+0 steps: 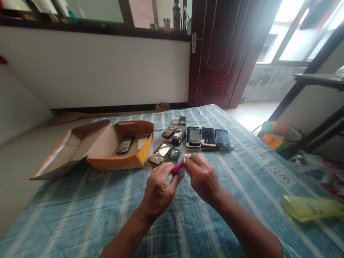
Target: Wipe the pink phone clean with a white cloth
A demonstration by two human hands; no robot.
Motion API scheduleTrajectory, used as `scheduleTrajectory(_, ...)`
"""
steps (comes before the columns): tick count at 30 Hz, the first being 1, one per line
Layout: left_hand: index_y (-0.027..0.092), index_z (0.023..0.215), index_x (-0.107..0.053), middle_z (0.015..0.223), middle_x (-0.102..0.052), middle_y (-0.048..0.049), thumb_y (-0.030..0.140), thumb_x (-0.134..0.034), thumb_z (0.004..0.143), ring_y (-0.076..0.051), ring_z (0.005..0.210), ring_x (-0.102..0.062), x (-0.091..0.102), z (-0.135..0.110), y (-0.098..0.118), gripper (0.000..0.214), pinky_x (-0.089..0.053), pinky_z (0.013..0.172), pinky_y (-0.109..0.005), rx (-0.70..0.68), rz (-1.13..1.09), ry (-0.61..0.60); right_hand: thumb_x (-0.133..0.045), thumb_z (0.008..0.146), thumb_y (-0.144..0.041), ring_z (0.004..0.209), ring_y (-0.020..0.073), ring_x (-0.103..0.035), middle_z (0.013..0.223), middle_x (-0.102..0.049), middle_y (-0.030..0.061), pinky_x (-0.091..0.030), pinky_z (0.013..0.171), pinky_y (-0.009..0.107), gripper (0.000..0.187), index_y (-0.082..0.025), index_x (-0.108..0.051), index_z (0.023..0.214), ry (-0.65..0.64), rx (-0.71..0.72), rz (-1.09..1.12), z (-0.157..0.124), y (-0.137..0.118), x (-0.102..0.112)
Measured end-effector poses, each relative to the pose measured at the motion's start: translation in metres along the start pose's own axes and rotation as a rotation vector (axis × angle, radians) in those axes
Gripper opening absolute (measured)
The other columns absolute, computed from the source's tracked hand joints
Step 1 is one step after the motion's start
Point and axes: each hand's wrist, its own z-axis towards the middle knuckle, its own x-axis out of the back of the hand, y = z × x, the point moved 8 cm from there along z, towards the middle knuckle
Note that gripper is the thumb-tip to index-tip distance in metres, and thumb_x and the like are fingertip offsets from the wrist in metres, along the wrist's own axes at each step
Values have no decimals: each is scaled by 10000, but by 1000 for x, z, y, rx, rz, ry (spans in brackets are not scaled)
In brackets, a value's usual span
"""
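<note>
While I watch from a distance, the left hand [161, 184] pinches a small pink object [177, 167] between thumb and fingers, and the right hand [202, 174], its fingers bunched, pinches a small white piece [186, 158] at the object's upper right end. Whether that white piece is cloth, cord or part of the object, I cannot tell. To do this well, I would want the left grip firm enough to stop the object twisting, with its fingers clear of the end where the right hand works. Small, gentle movements of the right fingertips seem best, low over the blue striped cloth [102, 211] in case something slips.

The pink object is between the two hands, raised above the cloth. I see a slim, bright pink edge and a darker, purplish part beneath; fingers cover much of the rest. Just beyond the hands lie old phones [208, 137], some with keypads, some mostly screen, several stacked. Beyond the left hand, to its left, stands an open orange box [115, 164] with a dark phone [125, 144] inside.
</note>
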Motion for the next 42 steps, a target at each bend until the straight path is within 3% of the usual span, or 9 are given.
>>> scheduleTrajectory(5, 175, 880, -632, 917, -692, -60, 219, -549, 811, -200, 853, -658, 2, 2, -5, 117, -510, 784, -305, 37, 40, -25, -545, 869, -142, 653, 111, -560, 737, -598, 12, -429, 608, 212, 183, -194, -693, 773, 24, -222, 296, -1, 32, -9)
scheduleTrajectory(9, 183, 828, -632, 880, -692, -49, 242, -550, 800, -195, 816, -652, 2, 4, -7, 104, -509, 754, -297, 76, 40, -70, -554, 846, -143, 703, 119, -597, 791, -637, 20, -454, 637, 219, 174, -195, -717, 819, 126, -303, 497, 1, 32, -3)
scheduleTrajectory(11, 189, 819, -636, 862, -691, -42, 253, -544, 801, -191, 798, -649, 2, 4, -7, 113, -506, 744, -293, 97, 33, -90, -548, 845, -150, 708, 119, -598, 791, -634, 18, -456, 638, 217, 178, -196, -719, 824, 105, -297, 556, 2, 27, -5)
scheduleTrajectory(16, 187, 839, -660, 868, -693, -42, 254, -528, 790, -188, 802, -649, 7, 7, -11, 156, -500, 748, -282, 149, 2, -133, -526, 814, -101, 628, 96, -543, 688, -560, -11, -404, 590, 200, 229, -182, -682, 668, -68, -332, 520, -5, 29, -27)
scheduleTrajectory(21, 190, 792, -679, 768, -683, -15, 294, -544, 761, -177, 713, -629, 12, 10, -23, 174, -485, 687, -270, 265, 19, -214, -516, 816, -86, 601, 86, -511, 662, -543, -17, -352, 572, 198, 258, -179, -677, 637, -223, -295, 348, -13, 37, -46)
scheduleTrajectory(26, 188, 745, -674, 651, -646, 13, 342, -557, 739, -164, 605, -583, 14, 8, -35, 193, -439, 579, -255, 395, 28, -279, -516, 843, -129, 593, 87, -511, 648, -541, -17, -335, 567, 205, 271, -180, -678, 632, -262, -302, 316, -15, 42, -50)
scheduleTrajectory(29, 180, 768, -683, 665, -664, 6, 359, -561, 734, -175, 625, -602, 14, 6, -41, 220, -446, 596, -267, 468, -49, -250, -519, 844, -146, 595, 89, -517, 652, -533, -23, -346, 569, 203, 260, -188, -674, 639, -215, -348, 351, -12, 48, -44)
scheduleTrajectory(34, 165, 797, -701, 698, -697, -5, 358, -601, 705, -189, 669, -630, -3, -2, -42, 236, -471, 637, -279, 570, -277, -221, -533, 836, -178, 612, 102, -522, 661, -540, -20, -373, 582, 212, 230, -197, -676, 657, -75, -386, 379, -5, 58, -25)
scheduleTrajectory(42, 132, 775, -676, 676, -673, -16, 369, -662, 672, -153, 625, -611, -43, -23, -48, 259, -479, 616, -263, 797, -608, -226, -526, 870, -225, 589, 100, -500, 651, -524, -10, -353, 563, 222, 277, -193, -637, 618, -52, -300, 277, 3, 52, -5)
